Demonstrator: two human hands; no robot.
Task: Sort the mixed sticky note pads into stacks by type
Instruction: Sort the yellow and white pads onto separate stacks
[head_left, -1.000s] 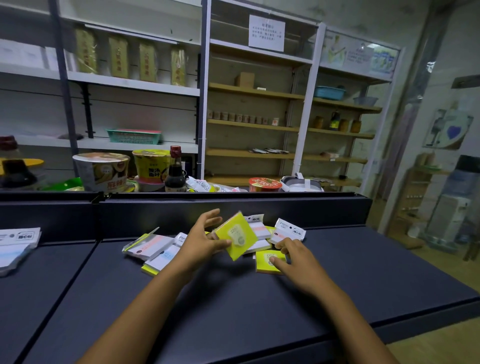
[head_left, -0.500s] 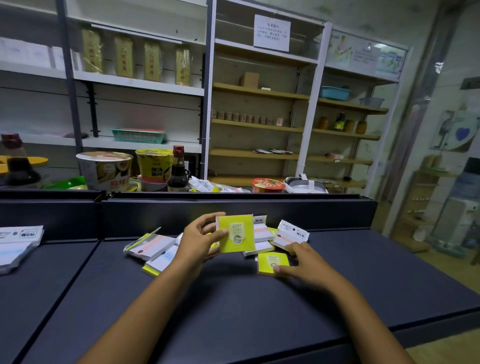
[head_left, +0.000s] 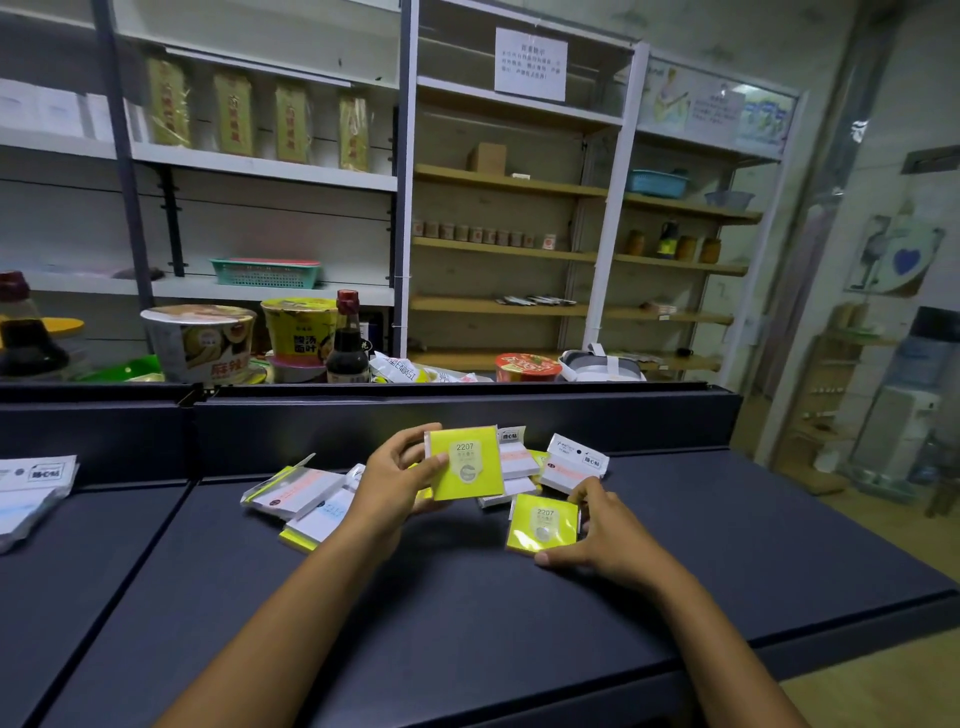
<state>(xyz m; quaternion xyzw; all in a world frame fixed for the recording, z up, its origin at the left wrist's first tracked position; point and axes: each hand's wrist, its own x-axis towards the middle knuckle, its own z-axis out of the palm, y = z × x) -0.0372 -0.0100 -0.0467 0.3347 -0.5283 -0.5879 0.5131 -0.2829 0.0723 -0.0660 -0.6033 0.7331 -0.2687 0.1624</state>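
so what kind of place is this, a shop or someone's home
Most likely a small shop or a mock-up of one. Open display shelving lines the wall, holding rows of small jars. Instant noodle cups and a sauce bottle stand behind the dark counter, and a printed notice hangs above.

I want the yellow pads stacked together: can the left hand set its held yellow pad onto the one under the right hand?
Probably not yet: the right hand grips the lower yellow pad, though the left hand and its held yellow pad are close.

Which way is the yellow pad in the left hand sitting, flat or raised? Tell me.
Raised. The left hand holds the yellow pad above the pile, label toward the camera, clear of the table.
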